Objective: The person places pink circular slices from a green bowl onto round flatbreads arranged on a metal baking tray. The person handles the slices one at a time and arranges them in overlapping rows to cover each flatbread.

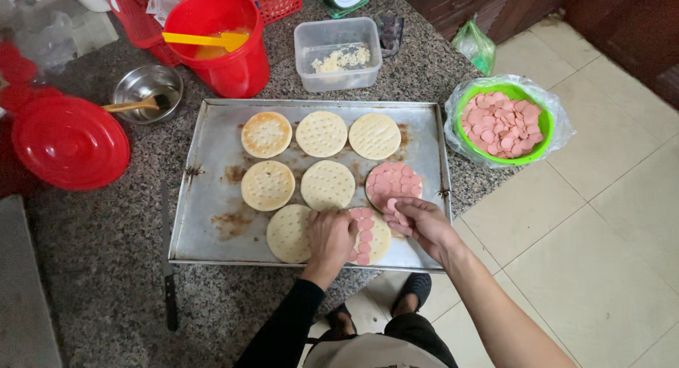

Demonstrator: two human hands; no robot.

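A metal baking tray (212, 191) on the granite counter carries several round pale dough bases. One base (394, 184) at the right is fully covered with pink sausage slices. The front right base (375, 235) is partly covered with slices. My left hand (329, 237) rests on that base, fingers pressing slices down. Just to its right, my right hand (424, 223) holds a small stack of sausage slices (396, 216) above the tray's front right corner. A green bowl (503, 124) lined with plastic holds many more slices at the counter's right edge.
Behind the tray stand a red bucket (223, 46) with a yellow spatula, a clear tub (338, 53) of grated cheese and a steel bowl (147, 90) with a brush. A red lid (69, 141) lies at left. A knife (167, 269) lies beside the tray.
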